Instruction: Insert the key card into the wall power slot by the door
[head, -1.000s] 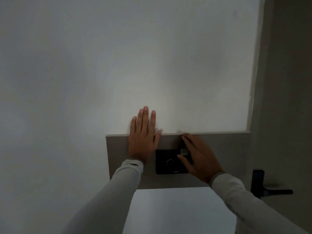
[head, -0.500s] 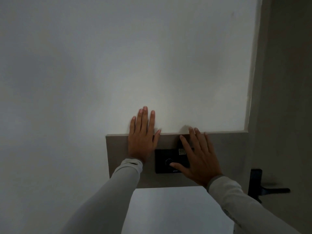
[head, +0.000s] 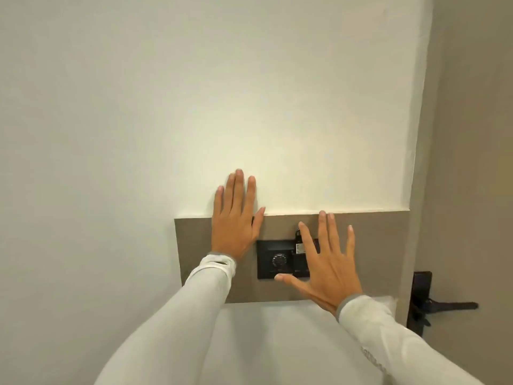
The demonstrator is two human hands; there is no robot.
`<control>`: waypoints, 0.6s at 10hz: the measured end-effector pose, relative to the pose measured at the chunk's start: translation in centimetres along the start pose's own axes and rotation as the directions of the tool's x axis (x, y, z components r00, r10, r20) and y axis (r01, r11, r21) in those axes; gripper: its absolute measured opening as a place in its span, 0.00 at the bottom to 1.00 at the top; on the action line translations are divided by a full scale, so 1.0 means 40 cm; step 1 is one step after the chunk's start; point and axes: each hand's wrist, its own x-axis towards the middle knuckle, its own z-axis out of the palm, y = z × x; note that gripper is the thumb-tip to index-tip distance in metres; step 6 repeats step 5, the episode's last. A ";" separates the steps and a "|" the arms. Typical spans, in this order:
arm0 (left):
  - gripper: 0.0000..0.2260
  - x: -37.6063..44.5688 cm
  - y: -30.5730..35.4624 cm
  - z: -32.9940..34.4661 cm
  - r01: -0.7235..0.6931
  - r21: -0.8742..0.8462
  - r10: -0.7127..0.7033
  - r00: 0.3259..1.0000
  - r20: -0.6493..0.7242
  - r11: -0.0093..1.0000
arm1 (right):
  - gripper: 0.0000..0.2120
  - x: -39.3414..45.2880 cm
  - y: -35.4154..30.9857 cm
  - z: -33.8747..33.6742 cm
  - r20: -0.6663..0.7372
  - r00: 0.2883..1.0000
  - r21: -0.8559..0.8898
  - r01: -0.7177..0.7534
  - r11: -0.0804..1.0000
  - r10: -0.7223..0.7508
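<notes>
A black wall power unit [head: 273, 259] with a round dial sits on a taupe wall panel [head: 380, 245]. A dark key card [head: 299, 247] with a small pale patch stands in its slot at the unit's right part, its top sticking up above the unit. My right hand [head: 324, 265] is spread open in front of the unit's right side, fingers apart, holding nothing and covering part of the card. My left hand [head: 236, 220] lies flat on the wall, left of the unit, across the panel's top edge.
To the right is a brownish door [head: 472, 162] with a black lock plate and lever handle [head: 433, 304]. White wall [head: 249, 93] fills the space above and to the left of the panel.
My right hand let go of the card, opened its fingers and drew back slightly from the unit. The room became much brighter. My left hand stayed put.
</notes>
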 end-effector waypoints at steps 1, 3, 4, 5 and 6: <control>0.30 -0.001 0.000 -0.003 -0.006 -0.008 0.006 1.000 0.019 1.000 | 0.53 0.006 0.005 -0.003 0.014 1.000 -0.009 0.005 1.000 -0.005; 0.32 0.001 0.000 -0.019 -0.014 -0.024 0.016 0.998 0.061 1.000 | 0.52 -0.005 0.015 -0.009 0.059 0.998 -0.047 0.005 0.999 -0.002; 0.32 -0.014 -0.004 -0.065 -0.032 -0.024 0.034 0.994 0.102 0.999 | 0.50 -0.008 0.019 -0.030 0.091 0.996 -0.065 0.021 0.998 -0.015; 0.32 -0.046 0.002 -0.100 -0.047 -0.002 0.047 0.996 0.076 0.999 | 0.50 -0.002 0.018 -0.056 0.114 0.993 -0.054 0.010 0.998 -0.004; 0.32 -0.046 0.002 -0.100 -0.047 -0.002 0.047 0.996 0.076 0.999 | 0.50 -0.002 0.018 -0.056 0.114 0.993 -0.054 0.010 0.998 -0.004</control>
